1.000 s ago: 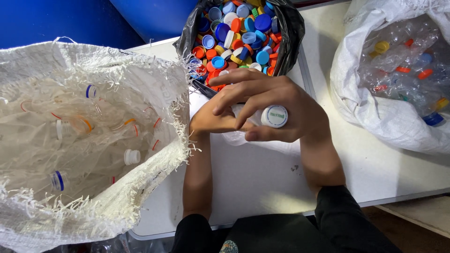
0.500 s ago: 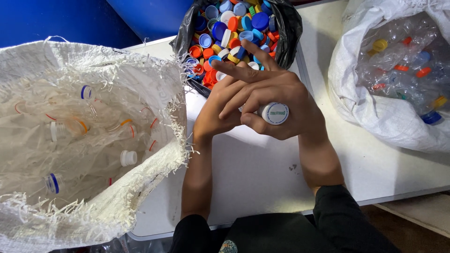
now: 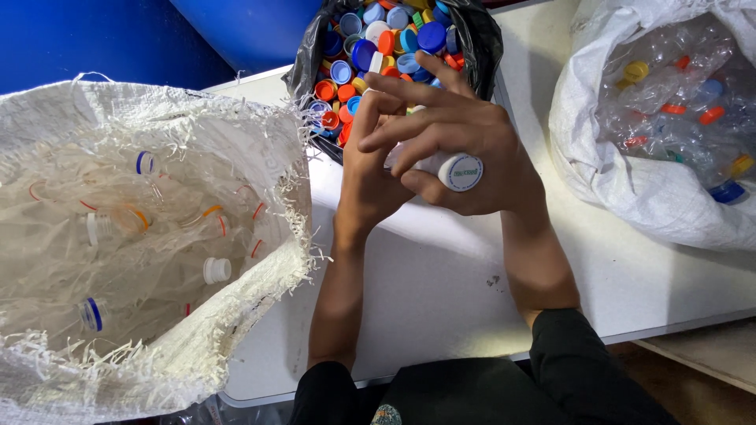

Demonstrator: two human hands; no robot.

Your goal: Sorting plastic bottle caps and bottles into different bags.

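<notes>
Two hands meet above the white table (image 3: 441, 299), just in front of the black bag of bottle caps (image 3: 394, 47). Right hand (image 3: 465, 153) grips a clear plastic bottle at its neck, thumb and curled fingers closed round the white cap (image 3: 461, 171), which faces the camera. Left hand (image 3: 370, 177) wraps the bottle body from behind; the body is mostly hidden between the palms. Bag holds blue, orange, white and red caps. Left: white woven sack of uncapped clear bottles (image 3: 150, 236). Right: second white woven sack (image 3: 661, 118) with capped bottles.
</notes>
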